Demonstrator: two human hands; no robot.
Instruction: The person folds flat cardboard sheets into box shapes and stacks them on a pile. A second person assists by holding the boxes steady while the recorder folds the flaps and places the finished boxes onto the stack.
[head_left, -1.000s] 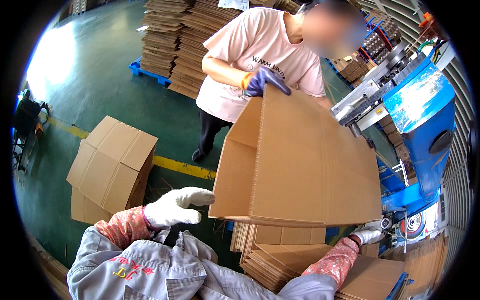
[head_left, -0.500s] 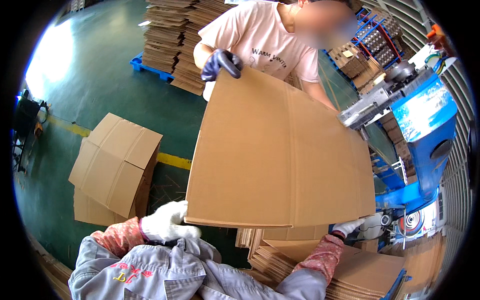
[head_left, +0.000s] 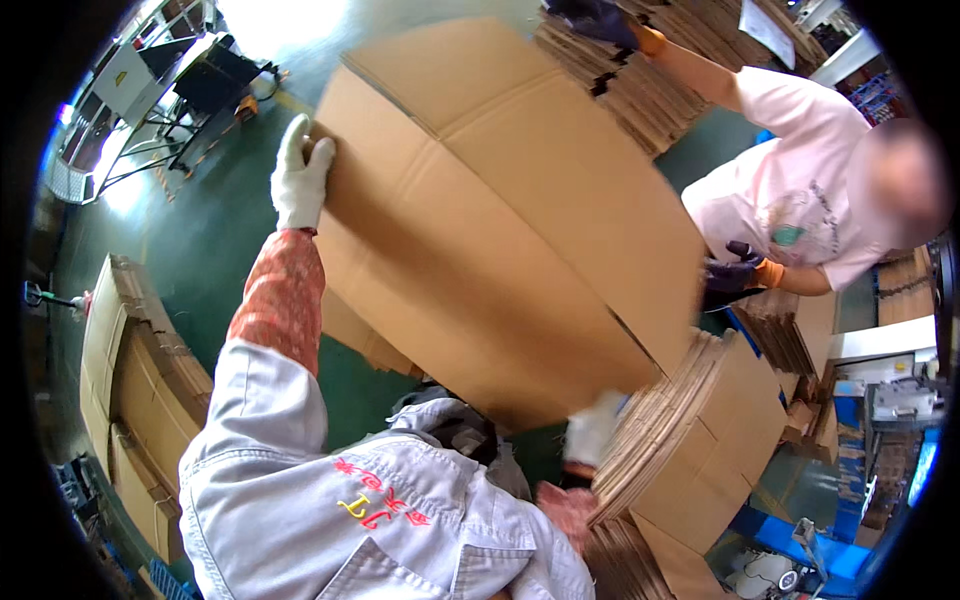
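Note:
A large brown folded cardboard carton [head_left: 500, 210] is held up in front of me, tilted, with one panel creased away from the other. My left hand [head_left: 300, 180], in a white glove, grips its left edge between thumb and fingers. Close to the carton's lower right edge is my right hand [head_left: 592, 432], also white-gloved. Motion smears it, so its fingers cannot be made out.
Stacked flat cartons [head_left: 690, 430] stand beside my right arm. More folded cardboard [head_left: 150, 400] lies at the left. Across from me, a co-worker's dark-gloved hand [head_left: 735, 270] is near the carton. A blue machine [head_left: 850, 480] is at right, a wheeled stand [head_left: 180, 100] far left.
The carton has swung left and tilted, and its panels now fold apart. My left hand has risen with it. The co-worker's hand has let go of the top edge, and the view has turned left.

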